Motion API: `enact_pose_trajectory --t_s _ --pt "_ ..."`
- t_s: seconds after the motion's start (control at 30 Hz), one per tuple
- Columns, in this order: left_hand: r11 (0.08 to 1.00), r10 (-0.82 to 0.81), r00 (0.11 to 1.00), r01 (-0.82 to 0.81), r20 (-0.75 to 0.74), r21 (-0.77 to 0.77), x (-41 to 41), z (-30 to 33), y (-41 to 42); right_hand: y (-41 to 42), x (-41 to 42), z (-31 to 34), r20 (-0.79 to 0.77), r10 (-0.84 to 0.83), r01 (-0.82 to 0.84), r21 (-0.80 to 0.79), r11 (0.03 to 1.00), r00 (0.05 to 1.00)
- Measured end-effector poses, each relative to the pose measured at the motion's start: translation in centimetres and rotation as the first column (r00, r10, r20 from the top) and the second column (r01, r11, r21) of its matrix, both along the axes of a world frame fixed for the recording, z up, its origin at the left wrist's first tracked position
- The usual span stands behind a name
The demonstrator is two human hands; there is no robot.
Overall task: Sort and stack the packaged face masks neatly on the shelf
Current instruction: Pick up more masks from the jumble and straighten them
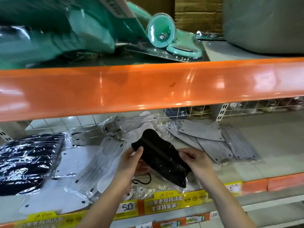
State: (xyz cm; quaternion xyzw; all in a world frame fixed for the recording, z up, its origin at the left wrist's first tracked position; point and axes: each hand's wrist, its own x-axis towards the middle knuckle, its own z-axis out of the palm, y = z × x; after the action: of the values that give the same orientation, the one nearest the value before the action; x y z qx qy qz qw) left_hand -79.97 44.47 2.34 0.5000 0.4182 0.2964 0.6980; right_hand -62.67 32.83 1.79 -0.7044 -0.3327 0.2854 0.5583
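A black packaged mask in clear plastic is held just above the lower shelf. My left hand grips its left end, thumb on top. My right hand pinches its right edge. To the left lies a stack of black mask packs. White mask packs are spread loosely between that stack and my hands. Grey mask packs fan out to the right, behind my right hand. More white and grey packs lie at the back.
An orange shelf beam hangs just above the work area. Teal packaged goods and a cardboard box sit on the upper shelf. Yellow price labels line the front edge. A wire grid closes the back.
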Motion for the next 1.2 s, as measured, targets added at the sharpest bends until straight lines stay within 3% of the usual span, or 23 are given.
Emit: enact_pose_trajectory --t_s 0.13,0.2,0.27,0.3,0.5,0.6,0.7,0.77,0.83,0.87,0.93,0.97,1.0,1.07,1.2 --pt "1.000 -0.021 0.998 0.021 -0.051 -0.003 -1.7 0.4 0.6 1.5 -0.9 -0.6 0.098 0.087 -0.077 -0.095 0.992 0.991" --pt "0.999 0.025 0.997 -0.022 -0.074 0.042 -2.6 0.5 1.0 2.6 -1.7 -1.3 0.300 0.046 -0.022 -0.082 0.996 0.953" --pt "0.994 0.108 0.993 -0.106 -0.055 0.040 -3.5 0.6 1.4 3.3 -3.0 -1.4 0.650 -0.047 0.069 -0.008 0.998 0.759" --pt "0.988 0.152 0.988 -0.152 -0.031 0.017 -4.0 0.7 1.6 3.5 -3.8 -1.4 0.753 -0.063 0.055 0.036 0.998 0.655" --pt "0.944 0.309 0.944 -0.290 0.113 -0.159 -7.5 1.6 3.0 5.3 -10.1 -1.1 0.928 0.211 -0.190 -0.157 0.969 0.308" --pt "0.955 0.281 0.956 -0.270 0.088 -0.125 -9.6 1.8 3.8 7.3 -12.1 -1.1 0.923 0.230 -0.217 -0.168 0.962 0.308" --pt "0.957 0.276 0.959 -0.269 -0.063 0.110 -11.5 1.4 5.2 9.5 -13.6 -1.2 0.897 0.269 -0.236 -0.193 0.952 0.352" --pt "0.886 0.352 0.914 -0.256 -0.202 0.387 -12.9 1.1 6.2 10.8 -14.8 -1.2 0.899 0.276 -0.240 -0.201 0.950 0.339" --pt "0.752 0.470 0.834 -0.208 -0.289 0.625 -14.7 1.2 6.6 12.0 -16.2 -0.9 0.908 0.262 -0.211 -0.200 0.957 0.326" --pt "0.641 0.540 0.792 -0.167 -0.285 0.749 -15.8 1.5 6.8 12.4 -16.9 -0.8 0.912 0.251 -0.184 -0.200 0.962 0.325" --pt "0.302 0.623 0.743 0.058 -0.243 0.952 -17.8 1.7 7.6 13.4 -18.3 -0.7 0.921 0.213 -0.147 -0.173 0.974 0.326" --pt "0.145 0.638 0.733 0.186 -0.235 0.972 -18.7 1.4 8.2 13.9 -19.1 -0.8 0.927 0.187 -0.146 -0.146 0.978 0.326" --pt "0.054 0.643 0.722 0.293 -0.257 0.955 -19.5 1.0 8.8 14.4 -19.9 -0.9 0.930 0.168 -0.148 -0.125 0.981 0.326" --pt "0.015 0.620 0.705 0.429 -0.344 0.903 -20.8 0.6 9.6 15.4 -21.4 -1.3 0.935 0.139 -0.161 -0.090 0.983 0.325" --pt "0.042 0.533 0.703 0.533 -0.471 0.845 -23.1 0.2 10.2 16.6 -24.3 -1.8 0.939 0.124 -0.212 -0.056 0.976 0.322"
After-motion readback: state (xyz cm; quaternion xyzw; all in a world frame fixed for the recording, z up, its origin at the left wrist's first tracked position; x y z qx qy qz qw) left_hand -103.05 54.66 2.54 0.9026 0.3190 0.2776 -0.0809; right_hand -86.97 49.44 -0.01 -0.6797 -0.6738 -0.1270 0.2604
